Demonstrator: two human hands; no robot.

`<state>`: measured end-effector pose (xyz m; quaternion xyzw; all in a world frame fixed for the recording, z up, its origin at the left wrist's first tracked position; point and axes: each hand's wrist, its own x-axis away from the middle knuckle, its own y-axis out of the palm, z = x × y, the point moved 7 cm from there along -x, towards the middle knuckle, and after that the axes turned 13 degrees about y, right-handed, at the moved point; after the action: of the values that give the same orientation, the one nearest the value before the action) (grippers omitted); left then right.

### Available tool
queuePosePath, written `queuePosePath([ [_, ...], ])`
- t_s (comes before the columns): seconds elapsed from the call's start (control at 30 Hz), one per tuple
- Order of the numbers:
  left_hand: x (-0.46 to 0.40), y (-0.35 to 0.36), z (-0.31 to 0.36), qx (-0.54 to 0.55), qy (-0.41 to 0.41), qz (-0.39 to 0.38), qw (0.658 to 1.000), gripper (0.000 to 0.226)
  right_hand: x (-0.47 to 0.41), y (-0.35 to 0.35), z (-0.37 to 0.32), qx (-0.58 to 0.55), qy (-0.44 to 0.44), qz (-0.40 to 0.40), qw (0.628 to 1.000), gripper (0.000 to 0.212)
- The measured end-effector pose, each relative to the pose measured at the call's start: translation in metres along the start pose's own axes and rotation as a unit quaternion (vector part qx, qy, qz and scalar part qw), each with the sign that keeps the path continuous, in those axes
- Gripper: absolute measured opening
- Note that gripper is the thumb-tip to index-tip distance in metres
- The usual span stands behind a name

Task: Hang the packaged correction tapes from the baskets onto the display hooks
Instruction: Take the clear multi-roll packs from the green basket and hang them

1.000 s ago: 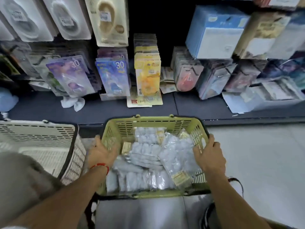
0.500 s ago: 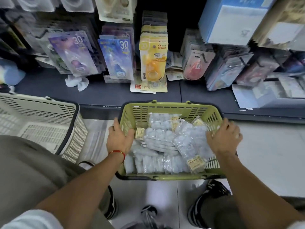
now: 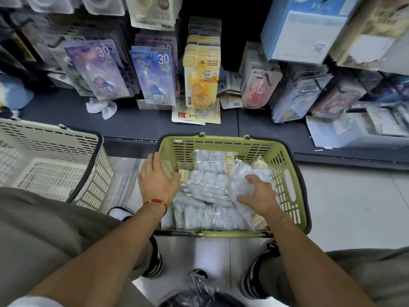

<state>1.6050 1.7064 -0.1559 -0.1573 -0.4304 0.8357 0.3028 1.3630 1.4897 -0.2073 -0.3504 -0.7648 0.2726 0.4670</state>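
View: you look down from head height at a shop floor, w/ a dark shelf (image 3: 137,120) of hanging stock ahead at 12 o'clock.
Green basket (image 3: 292,191): on the floor just in front of your feet, centre of view, below the shelf edge.
Task item: clear packs of pale correction tapes (image 3: 210,191) fill that basket in a loose heap, some w/ yellow label strips. None in your hands is lifted free yet.
Left hand (image 3: 157,185): at 9 o'clock of the basket, resting over its left wall; fingers straight and relaxed, thumb pointing in toward the packs, gripping nothing.
Right hand (image 3: 259,196): inside the basket at about 3 o'clock, fingers curled down onto the top pack (image 3: 239,187) on that side. Looks like a grasp starting; can't tell if the pack is truly pinched.
Display: carded tapes hang in rows at 11 to 1 o'clock, purple, blue, then a yellow row (image 3: 201,80). The hooks themselves are hidden by stock.
Other: a white basket (image 3: 66,165) sits at 9 o'clock, apart from the green one; a crumpled tissue (image 3: 101,107) lies on the shelf.
Step (my read): picking the first pack, hanging not begun.
Next move needs: firm pinch near the pack's top edge, lift clear of the heap, find the hang hole, pick a hook w/ room, approx 12 o'clock.
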Motion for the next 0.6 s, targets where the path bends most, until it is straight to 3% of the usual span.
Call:
queuePosePath([
  [0.07,0.001,0.0,0.03,-0.019,0.095,0.006,0.995,0.077,0.001,-0.013,0.01,-0.223,0.027,-0.036,0.974,0.067],
  [0.13,0.005,0.009,0.063,0.035,0.153,-0.018,0.987,0.064,-0.003,-0.031,0.013,-0.286,0.007,-0.034,0.958,0.062],
  [0.2,0.013,0.028,0.089,0.105,0.154,-0.079,0.979,0.054,-0.002,-0.034,0.007,-0.207,-0.033,-0.047,0.977,0.062],
  [0.3,0.032,0.064,0.101,0.153,0.109,-0.186,0.965,0.048,0.006,-0.006,0.009,0.048,-0.018,-0.07,0.996,0.091],
  [0.4,0.049,0.085,0.091,0.177,0.047,-0.232,0.955,0.048,0.019,0.02,0.003,0.289,-0.061,0.013,0.955,0.101],
  [0.5,0.053,0.094,0.081,0.199,-0.001,-0.237,0.951,0.046,0.026,0.028,-0.004,0.284,-0.106,0.045,0.952,0.078],
  [0.6,0.05,0.097,0.082,0.29,-0.071,-0.237,0.925,0.05,0.031,0.016,-0.009,0.04,-0.089,-0.012,0.995,0.054],
])
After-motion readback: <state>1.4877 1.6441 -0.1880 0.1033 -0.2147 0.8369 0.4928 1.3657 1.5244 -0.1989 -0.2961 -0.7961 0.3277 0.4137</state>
